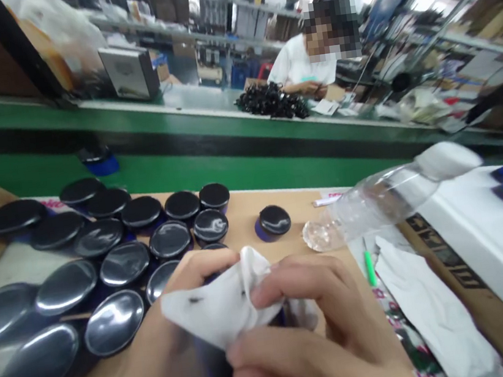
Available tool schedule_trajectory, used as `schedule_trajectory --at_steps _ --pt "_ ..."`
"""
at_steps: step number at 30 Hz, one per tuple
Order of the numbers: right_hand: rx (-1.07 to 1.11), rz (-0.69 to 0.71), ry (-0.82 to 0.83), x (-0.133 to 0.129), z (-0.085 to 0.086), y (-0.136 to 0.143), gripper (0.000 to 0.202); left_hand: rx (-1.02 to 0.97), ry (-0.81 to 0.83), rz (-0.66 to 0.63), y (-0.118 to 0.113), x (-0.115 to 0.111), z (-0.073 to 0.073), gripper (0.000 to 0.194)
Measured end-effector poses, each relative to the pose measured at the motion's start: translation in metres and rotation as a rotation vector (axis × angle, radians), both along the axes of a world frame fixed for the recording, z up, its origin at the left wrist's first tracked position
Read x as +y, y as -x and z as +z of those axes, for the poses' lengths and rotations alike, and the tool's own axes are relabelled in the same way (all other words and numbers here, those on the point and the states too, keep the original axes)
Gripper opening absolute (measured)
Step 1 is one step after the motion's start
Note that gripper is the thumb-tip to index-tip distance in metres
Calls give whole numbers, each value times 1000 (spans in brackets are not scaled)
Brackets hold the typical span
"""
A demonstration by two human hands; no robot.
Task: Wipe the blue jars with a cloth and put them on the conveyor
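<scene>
The brown work surface (pixel 240 211) ends at a green ledge (pixel 231 172) along its far side, and a white box (pixel 481 245) with a dark printed flank closes it off on the right. The left half is packed with rows of glossy black round caps (pixel 100 236), touching or nearly touching one another, so the only bare strip runs through the middle toward the far edge, where a single cap (pixel 274 220) sits apart on its blue base. A clear plastic bottle (pixel 373 200) lies tilted just beside it, its base on the surface and its neck resting up on the white box. A loose white cloth (pixel 429 307) and a green pen (pixel 370 267) lie to the right of the hands. Low in the view, the left hand (pixel 163 361) is curled around a dark blue object (pixel 217 372), mostly hidden, and the right hand (pixel 316 328) has its fingers bent and pressed down on a white wiping cloth (pixel 223 306) bunched over that object's top. Across the green ledge, another person in a white shirt (pixel 302 61) works beside a pile of black parts (pixel 272 100).
</scene>
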State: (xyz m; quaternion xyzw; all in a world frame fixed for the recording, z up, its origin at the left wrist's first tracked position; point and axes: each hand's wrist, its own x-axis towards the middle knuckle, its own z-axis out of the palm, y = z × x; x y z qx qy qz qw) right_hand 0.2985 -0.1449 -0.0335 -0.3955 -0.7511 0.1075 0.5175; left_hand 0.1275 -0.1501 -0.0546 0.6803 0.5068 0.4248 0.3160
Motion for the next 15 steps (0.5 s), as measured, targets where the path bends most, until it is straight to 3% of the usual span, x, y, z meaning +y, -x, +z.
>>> schedule_trajectory --at_steps 3,7,10,12,15 --pt "28 117 -57 19 4 -2 8 -98 -32 -52 -5 24 10 61" --pt "292 250 249 33 -12 -7 40 -345 92 -71 -14 32 7 53" --pt "564 287 490 37 -31 -2 27 -557 127 -193 -9 29 -7 57" --pt "722 358 600 40 -41 3 15 -441 3 -246 -1 29 -16 53" --pt "878 419 754 41 -49 7 2 -138 -131 -143 10 33 -25 60"
